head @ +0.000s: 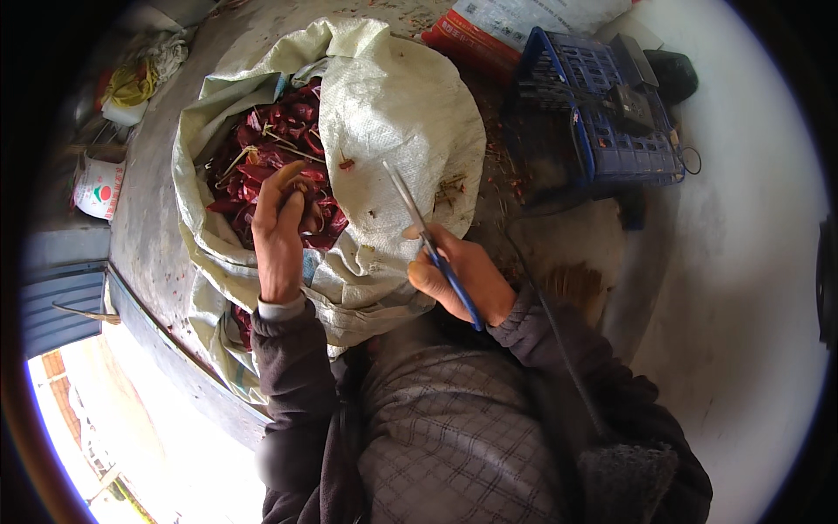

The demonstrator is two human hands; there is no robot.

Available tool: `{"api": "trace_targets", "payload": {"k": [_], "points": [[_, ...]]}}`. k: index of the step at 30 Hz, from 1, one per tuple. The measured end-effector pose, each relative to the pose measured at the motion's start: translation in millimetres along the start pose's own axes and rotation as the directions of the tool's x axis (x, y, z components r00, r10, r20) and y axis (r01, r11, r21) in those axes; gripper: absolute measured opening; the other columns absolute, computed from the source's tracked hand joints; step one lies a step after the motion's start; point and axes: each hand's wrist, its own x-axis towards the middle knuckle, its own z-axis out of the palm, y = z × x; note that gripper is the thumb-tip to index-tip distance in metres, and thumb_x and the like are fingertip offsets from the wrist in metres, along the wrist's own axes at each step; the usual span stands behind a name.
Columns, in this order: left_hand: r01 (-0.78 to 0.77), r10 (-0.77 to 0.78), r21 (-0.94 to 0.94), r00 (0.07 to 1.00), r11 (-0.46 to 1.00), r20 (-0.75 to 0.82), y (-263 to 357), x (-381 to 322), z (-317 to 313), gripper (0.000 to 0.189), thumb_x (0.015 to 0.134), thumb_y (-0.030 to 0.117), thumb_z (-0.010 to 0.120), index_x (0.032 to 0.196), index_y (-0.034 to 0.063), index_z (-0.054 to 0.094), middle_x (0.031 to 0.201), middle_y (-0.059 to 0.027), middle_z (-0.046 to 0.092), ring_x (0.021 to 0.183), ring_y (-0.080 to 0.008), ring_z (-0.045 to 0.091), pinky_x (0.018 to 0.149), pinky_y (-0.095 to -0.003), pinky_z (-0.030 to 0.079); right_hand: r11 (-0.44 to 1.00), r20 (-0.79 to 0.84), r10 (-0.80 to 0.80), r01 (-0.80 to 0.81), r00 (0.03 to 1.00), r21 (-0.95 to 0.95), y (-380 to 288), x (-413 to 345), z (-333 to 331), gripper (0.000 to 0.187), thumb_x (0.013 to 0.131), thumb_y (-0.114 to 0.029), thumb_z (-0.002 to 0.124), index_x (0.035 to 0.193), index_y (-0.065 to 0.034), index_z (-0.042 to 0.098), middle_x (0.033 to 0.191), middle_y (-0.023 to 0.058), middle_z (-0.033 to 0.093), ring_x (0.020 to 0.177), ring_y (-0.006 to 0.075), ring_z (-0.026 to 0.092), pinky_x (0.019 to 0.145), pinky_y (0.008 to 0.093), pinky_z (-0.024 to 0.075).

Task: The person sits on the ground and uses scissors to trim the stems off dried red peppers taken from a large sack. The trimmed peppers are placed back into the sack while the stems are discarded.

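Observation:
A white woven plastic sack [406, 105] lies open before me, with many dried red chili peppers [262, 171] in its mouth. Over the peppers is my left hand [278, 229], its fingers curled down among them; whether they grip a pepper cannot be told. My right hand [461, 272] holds a pair of scissors [452, 275] with blue handles. Their metal blades point up and left over the folded sack flap and look closed together. A small red pepper piece [346, 164] and some cut stems [450, 188] lie on the flap.
A blue plastic crate [628, 157] with a dark adapter box stands at the upper right, beside a red and white bag [478, 33]. A dark cable runs down past my right sleeve. At the left is a white printed bucket [98, 187]. Stems litter the concrete floor [150, 196].

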Motion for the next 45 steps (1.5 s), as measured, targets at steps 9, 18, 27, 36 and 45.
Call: {"api": "trace_targets", "payload": {"k": [9, 18, 27, 36, 45], "points": [[-0.534, 0.279, 0.813, 0.838, 0.232, 0.470, -12, 56, -14, 0.033, 0.076, -0.002, 0.061, 0.107, 0.0091, 0.068, 0.107, -0.0110, 0.065, 0.095, -0.0333, 0.062, 0.079, -0.0421, 0.053, 0.970, 0.074, 0.065, -0.045, 0.995, -0.241, 0, 28, 10, 0.082, 0.091, -0.074, 0.055, 0.104, 0.0066, 0.061, 0.082, 0.0216, 0.067, 0.081, 0.0415, 0.068, 0.074, 0.0446, 0.0530], [-0.372, 0.345, 0.843, 0.907, 0.389, 0.241, 7, 32, -32, 0.028, 0.082, 0.007, 0.070, 0.110, 0.0051, 0.067, 0.101, -0.0132, 0.068, 0.092, -0.0344, 0.065, 0.080, -0.0420, 0.053, 0.811, -0.044, -0.112, 0.066, 0.993, -0.581, -14, 28, -10, 0.065, 0.086, -0.056, 0.075, 0.105, 0.0043, 0.060, 0.064, 0.0112, 0.058, 0.058, 0.0305, 0.061, 0.056, 0.0398, 0.0482], [-0.113, 0.149, 0.626, 0.989, 0.771, -0.005, 33, 1, -17, 0.032, 0.076, 0.002, 0.078, 0.107, 0.0030, 0.068, 0.097, -0.0139, 0.070, 0.087, -0.0311, 0.067, 0.077, -0.0382, 0.053, 0.749, 0.002, -0.263, 0.205, 0.965, -0.630, -36, 30, -5, 0.081, 0.079, -0.055, 0.081, 0.126, 0.0072, 0.058, 0.080, 0.0133, 0.064, 0.069, 0.0284, 0.065, 0.064, 0.0373, 0.0524], [-0.104, 0.060, 0.532, 0.993, 0.840, 0.099, 29, -38, 12, 0.042, 0.068, 0.006, 0.085, 0.106, 0.0049, 0.067, 0.091, -0.0105, 0.069, 0.082, -0.0272, 0.066, 0.071, -0.0371, 0.052, 0.720, 0.018, -0.147, 0.120, 0.989, -0.683, -36, 25, 6, 0.059, 0.080, -0.049, 0.081, 0.107, 0.0005, 0.062, 0.080, 0.0158, 0.065, 0.069, 0.0349, 0.065, 0.061, 0.0422, 0.0511], [-0.139, 0.086, 0.220, 0.968, 0.965, 0.237, 10, -47, 14, 0.033, 0.073, 0.011, 0.086, 0.100, 0.0014, 0.070, 0.090, -0.0116, 0.065, 0.086, -0.0269, 0.064, 0.076, -0.0379, 0.051, 0.668, 0.008, -0.310, 0.224, 0.951, -0.710, -12, 7, 5, 0.051, 0.080, -0.037, 0.083, 0.112, -0.0031, 0.063, 0.092, 0.0187, 0.069, 0.084, 0.0393, 0.068, 0.068, 0.0465, 0.0539]]}}
